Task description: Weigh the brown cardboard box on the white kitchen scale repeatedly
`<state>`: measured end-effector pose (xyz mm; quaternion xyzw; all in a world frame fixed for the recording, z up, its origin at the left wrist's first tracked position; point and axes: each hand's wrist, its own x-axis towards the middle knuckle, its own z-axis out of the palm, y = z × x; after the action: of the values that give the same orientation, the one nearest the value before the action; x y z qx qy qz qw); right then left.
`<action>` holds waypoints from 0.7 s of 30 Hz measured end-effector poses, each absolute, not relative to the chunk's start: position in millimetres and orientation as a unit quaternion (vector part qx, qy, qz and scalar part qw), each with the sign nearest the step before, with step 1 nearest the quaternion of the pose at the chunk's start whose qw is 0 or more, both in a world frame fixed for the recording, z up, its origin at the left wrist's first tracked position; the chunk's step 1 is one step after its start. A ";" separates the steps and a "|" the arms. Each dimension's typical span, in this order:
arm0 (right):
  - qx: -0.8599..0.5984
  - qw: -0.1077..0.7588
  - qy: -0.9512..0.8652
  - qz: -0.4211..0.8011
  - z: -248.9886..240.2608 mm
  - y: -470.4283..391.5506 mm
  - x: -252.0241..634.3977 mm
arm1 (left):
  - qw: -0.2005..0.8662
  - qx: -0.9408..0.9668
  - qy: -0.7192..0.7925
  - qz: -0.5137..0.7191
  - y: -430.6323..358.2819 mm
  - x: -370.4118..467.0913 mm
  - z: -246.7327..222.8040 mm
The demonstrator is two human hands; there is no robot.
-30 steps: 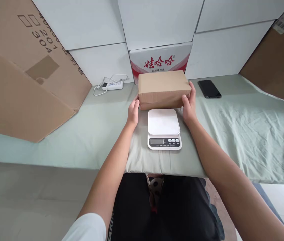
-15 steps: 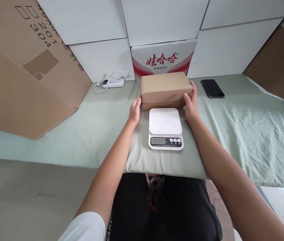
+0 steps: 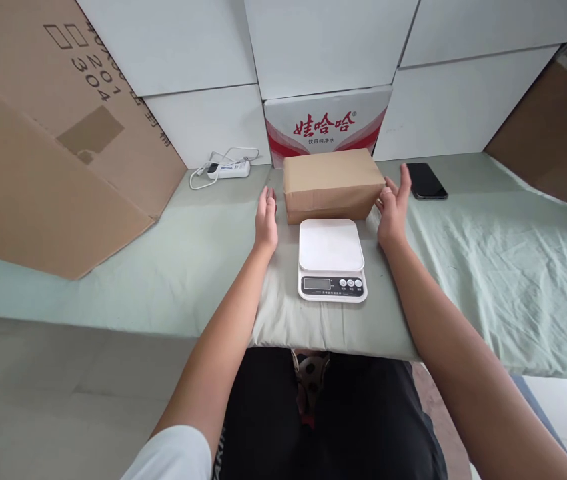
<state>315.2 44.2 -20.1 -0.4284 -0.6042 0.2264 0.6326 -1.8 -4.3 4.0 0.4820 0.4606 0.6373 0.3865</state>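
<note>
A closed brown cardboard box (image 3: 333, 183) rests on the green cloth, just behind a white kitchen scale (image 3: 331, 247). Nothing lies on the scale's plate, and its display looks blank. My left hand (image 3: 266, 220) is beside the box's left end, a small gap away, fingers extended and holding nothing. At the right end, my right hand (image 3: 392, 207) has its fingers spread, close to the box's corner; whether a fingertip still touches it I cannot tell.
Behind the box stands a white and red carton (image 3: 326, 123). A black phone (image 3: 427, 181) lies at the right, and a white power strip with a cable (image 3: 231, 169) at the left. Large cardboard (image 3: 63, 147) leans at the far left, more (image 3: 558, 127) at the right.
Both hands have come off the sides of the box, the left moving slightly left and the right moving right with its fingers opening. The box remains behind the scale.
</note>
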 end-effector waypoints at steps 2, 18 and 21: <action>-0.458 0.656 -0.546 0.247 -22.4 46.8 322.9 | 0.374 0.474 0.463 0.649 -4.9 -3.5 5.1; -0.419 0.598 -0.591 0.343 -8.7 32.8 300.8 | 0.434 0.542 0.437 0.572 -3.5 0.8 0.9; -0.427 0.591 -0.598 0.334 -8.5 33.8 302.8 | 0.412 0.555 0.437 0.576 -5.0 0.5 3.5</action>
<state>302.8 33.8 -8.5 -0.4271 -0.5977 0.3336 0.5908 0.5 -5.0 3.5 0.5550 0.4368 0.5759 0.4117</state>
